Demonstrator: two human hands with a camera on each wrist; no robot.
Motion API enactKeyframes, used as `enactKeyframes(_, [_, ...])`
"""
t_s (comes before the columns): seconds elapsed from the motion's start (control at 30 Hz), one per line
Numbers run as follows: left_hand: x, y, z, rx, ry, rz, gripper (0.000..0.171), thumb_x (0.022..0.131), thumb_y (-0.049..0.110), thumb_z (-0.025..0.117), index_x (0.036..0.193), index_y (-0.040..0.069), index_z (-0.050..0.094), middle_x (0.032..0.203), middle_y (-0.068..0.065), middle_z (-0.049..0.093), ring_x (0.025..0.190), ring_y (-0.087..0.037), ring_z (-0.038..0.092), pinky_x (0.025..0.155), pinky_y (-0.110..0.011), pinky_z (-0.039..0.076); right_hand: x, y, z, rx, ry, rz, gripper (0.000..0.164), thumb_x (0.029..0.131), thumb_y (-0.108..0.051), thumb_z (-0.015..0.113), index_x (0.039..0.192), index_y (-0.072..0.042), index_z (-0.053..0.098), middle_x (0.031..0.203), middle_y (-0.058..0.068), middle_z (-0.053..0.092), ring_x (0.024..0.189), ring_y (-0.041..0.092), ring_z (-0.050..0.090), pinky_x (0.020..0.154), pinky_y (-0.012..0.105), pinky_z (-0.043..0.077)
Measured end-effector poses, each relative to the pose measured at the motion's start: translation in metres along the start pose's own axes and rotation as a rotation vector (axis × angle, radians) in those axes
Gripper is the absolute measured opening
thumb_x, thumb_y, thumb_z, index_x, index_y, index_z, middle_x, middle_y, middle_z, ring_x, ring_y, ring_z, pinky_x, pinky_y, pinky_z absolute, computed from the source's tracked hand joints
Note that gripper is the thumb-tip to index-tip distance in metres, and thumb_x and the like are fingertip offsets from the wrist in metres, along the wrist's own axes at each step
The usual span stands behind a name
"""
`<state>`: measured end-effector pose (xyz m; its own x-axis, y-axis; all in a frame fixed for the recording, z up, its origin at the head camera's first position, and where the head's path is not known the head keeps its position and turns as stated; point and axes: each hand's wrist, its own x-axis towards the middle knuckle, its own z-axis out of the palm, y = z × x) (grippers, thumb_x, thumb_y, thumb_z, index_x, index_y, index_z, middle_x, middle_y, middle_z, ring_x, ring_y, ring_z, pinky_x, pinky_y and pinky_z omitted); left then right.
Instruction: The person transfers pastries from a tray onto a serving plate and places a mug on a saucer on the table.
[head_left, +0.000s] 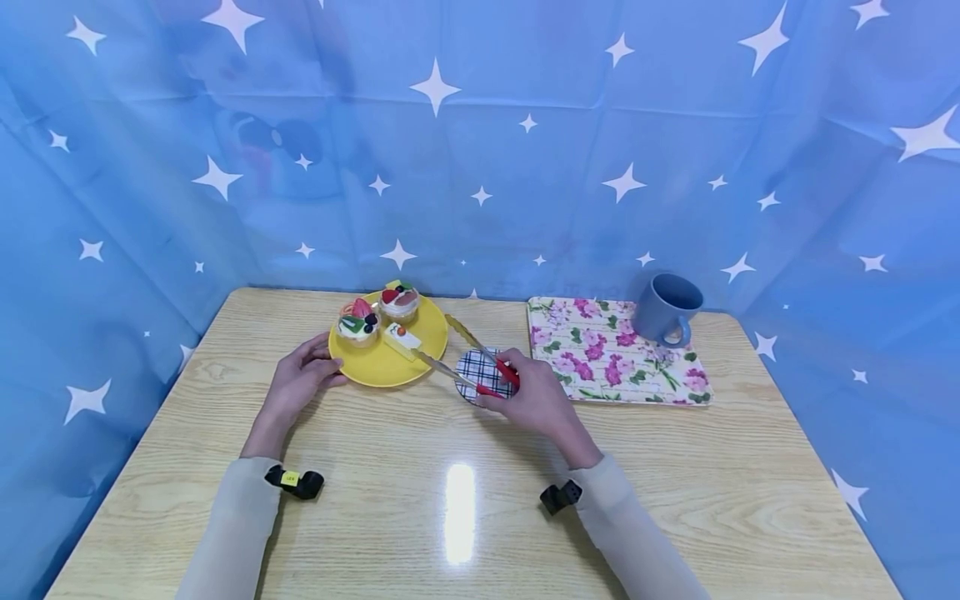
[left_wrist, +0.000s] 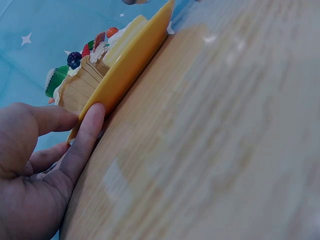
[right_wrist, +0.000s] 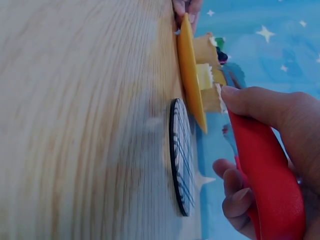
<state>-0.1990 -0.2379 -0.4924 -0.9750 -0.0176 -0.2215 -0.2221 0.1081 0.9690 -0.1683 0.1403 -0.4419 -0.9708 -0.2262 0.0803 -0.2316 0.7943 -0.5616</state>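
Observation:
My left hand (head_left: 298, 382) holds the left rim of a yellow plate (head_left: 371, 368), thumb and fingers pinching its edge in the left wrist view. On the plate sit a fruit tart (head_left: 357, 332), a second fruit-topped tart (head_left: 399, 310) and a small cake slice (head_left: 402, 338) topped with an orange berry. My right hand (head_left: 536, 398) grips a pair of tongs by their red handles (right_wrist: 270, 180). The tongs' arms are spread apart, tips pointing toward the plate, with nothing between the tips. Under the tongs lies a round plaid coaster (head_left: 472, 365).
Right of the coaster lies a floral tray (head_left: 573, 367), with a blue mug (head_left: 656, 312) standing on its back right part. The wooden table (head_left: 360, 517) ends at a blue star-patterned curtain (head_left: 510, 225) behind.

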Motion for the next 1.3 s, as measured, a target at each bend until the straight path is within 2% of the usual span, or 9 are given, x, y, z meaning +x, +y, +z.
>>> enactKeyframes(0.23, [0.000, 0.001, 0.001, 0.000, 0.003, -0.004, 0.067, 0.105, 0.014, 0.060, 0.163, 0.015, 0.028, 0.126, -0.008, 0.050, 0.096, -0.003, 0.068, 0.091, -0.024, 0.065, -0.002, 0.009, -0.005, 0.025, -0.003, 0.015, 0.064, 0.078, -0.040, 0.089, 0.128, -0.009, 0.065, 0.082, 0.006, 0.063, 0.070, 0.018, 0.052, 0.054, 0.025, 0.043])
enactKeyframes(0.43, [0.001, 0.000, 0.001, 0.001, 0.012, -0.009, 0.066, 0.104, 0.014, 0.060, 0.163, 0.015, 0.029, 0.127, -0.009, 0.050, 0.096, -0.003, 0.068, 0.091, -0.024, 0.065, -0.004, 0.015, -0.010, 0.052, 0.005, 0.030, 0.062, 0.078, -0.041, 0.089, 0.125, -0.009, 0.065, 0.076, 0.003, 0.058, 0.061, 0.017, 0.047, 0.047, 0.025, 0.039])
enactKeyframes(0.8, [0.002, -0.001, 0.001, 0.008, 0.020, -0.013, 0.066, 0.105, 0.014, 0.059, 0.163, 0.015, 0.029, 0.127, -0.010, 0.050, 0.096, -0.004, 0.069, 0.091, -0.024, 0.065, -0.006, 0.026, -0.020, 0.054, 0.033, 0.060, 0.066, 0.080, -0.040, 0.088, 0.131, -0.007, 0.062, 0.081, 0.003, 0.066, 0.067, 0.018, 0.052, 0.053, 0.027, 0.043])
enactKeyframes(1.07, [0.002, 0.000, 0.002, 0.010, 0.021, -0.014, 0.066, 0.105, 0.014, 0.059, 0.163, 0.015, 0.029, 0.128, -0.011, 0.050, 0.096, -0.004, 0.069, 0.091, -0.025, 0.065, -0.009, 0.037, -0.027, 0.050, 0.051, 0.087, 0.064, 0.080, -0.041, 0.088, 0.127, -0.008, 0.062, 0.087, 0.010, 0.065, 0.069, 0.020, 0.049, 0.052, 0.026, 0.039])
enactKeyframes(1.3, [0.002, -0.002, 0.001, 0.001, 0.018, -0.014, 0.066, 0.105, 0.014, 0.059, 0.163, 0.015, 0.029, 0.126, -0.009, 0.050, 0.096, -0.005, 0.069, 0.091, -0.025, 0.065, -0.011, 0.046, -0.034, 0.032, 0.071, 0.113, 0.068, 0.080, -0.045, 0.087, 0.132, -0.011, 0.060, 0.092, 0.011, 0.068, 0.072, 0.021, 0.053, 0.054, 0.027, 0.044])
